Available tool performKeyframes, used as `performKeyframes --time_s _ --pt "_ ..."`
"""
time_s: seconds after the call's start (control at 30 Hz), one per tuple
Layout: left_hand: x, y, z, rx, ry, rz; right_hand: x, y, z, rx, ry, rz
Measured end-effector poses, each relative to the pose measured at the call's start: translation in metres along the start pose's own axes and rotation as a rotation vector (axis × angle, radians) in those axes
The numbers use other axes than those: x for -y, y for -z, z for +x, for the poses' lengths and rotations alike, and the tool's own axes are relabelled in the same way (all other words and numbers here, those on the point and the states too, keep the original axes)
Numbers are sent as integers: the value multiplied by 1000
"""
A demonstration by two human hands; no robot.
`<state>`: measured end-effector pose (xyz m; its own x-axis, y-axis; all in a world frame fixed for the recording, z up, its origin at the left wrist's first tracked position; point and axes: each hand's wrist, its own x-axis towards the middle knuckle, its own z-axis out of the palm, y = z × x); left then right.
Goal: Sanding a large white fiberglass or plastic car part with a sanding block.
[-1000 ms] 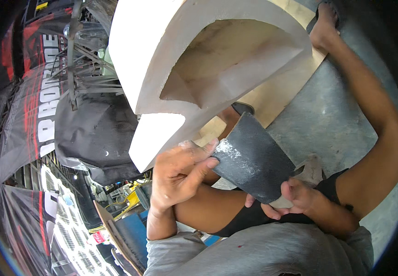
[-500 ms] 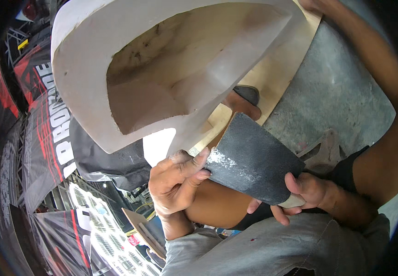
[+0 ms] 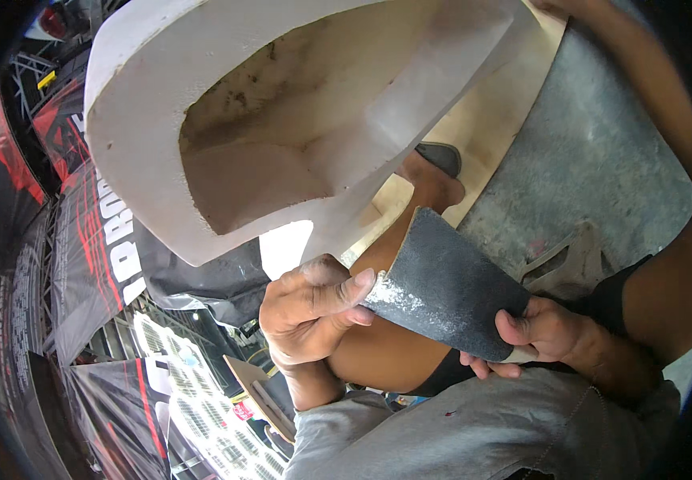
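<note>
A sheet of dark grey sandpaper (image 3: pixel 454 284) spans the gap between my two hands above my lap. White dust marks its left edge and part of its gritty face. The thumb and fingers of my left hand (image 3: pixel 310 308) pinch around that left edge. At the lower right corner my right hand (image 3: pixel 550 332) grips the sheet, thumb on the dark face and fingers curled behind. A pale piece shows at that corner, partly hidden by the hand. Beyond the sheet stands a large whitish moulded shell (image 3: pixel 142 152) with a wide cut-out opening.
A tan board (image 3: pixel 514 120) lies under the shell, with a foot in a dark shoe (image 3: pixel 442 160) near it. Grey concrete floor (image 3: pixel 594 152) spreads to the right, where a pale bracket-like piece (image 3: pixel 574 256) lies. Black and red printed sheeting (image 3: pixel 82 240) hangs at the left.
The sandpaper has tilted slightly and shifted a little right and down. My right fingers have curled closer beneath its corner. My left hand stays at the dusty edge.
</note>
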<state>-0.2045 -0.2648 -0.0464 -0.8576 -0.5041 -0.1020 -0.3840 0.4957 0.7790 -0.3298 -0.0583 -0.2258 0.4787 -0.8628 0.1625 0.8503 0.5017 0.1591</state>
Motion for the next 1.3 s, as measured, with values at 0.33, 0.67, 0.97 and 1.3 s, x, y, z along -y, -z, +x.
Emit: performKeyframes --time_s 0.33,0.67,0.97,1.3 --pt "-4 10 -5 67 105 198 2 -6 1 -123 33 -95" --pt "3 -8 -1 80 487 44 -5 -10 14 -546 473 -729" --pt "-6 -22 -5 -99 501 -194 -5 -11 6 -402 385 -857" --pt "-2 -17 -9 -110 315 -166 -4 -17 11 -293 400 -705"
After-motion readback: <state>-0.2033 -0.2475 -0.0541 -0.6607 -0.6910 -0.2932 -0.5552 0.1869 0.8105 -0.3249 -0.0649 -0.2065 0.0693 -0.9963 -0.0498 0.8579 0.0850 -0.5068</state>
